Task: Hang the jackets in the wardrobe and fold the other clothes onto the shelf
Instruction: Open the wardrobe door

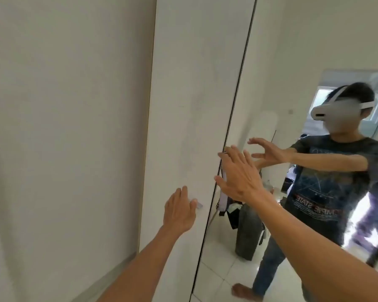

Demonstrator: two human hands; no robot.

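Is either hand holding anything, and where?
No garment is held. The right hand is spread open at the edge of the mirrored door. The left hand is at the small handle on the white door; a grip cannot be told.

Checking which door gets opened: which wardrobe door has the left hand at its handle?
The plain white door, left of the mirrored door. The left hand reaches its small handle; the right hand spreads at the mirror's edge.
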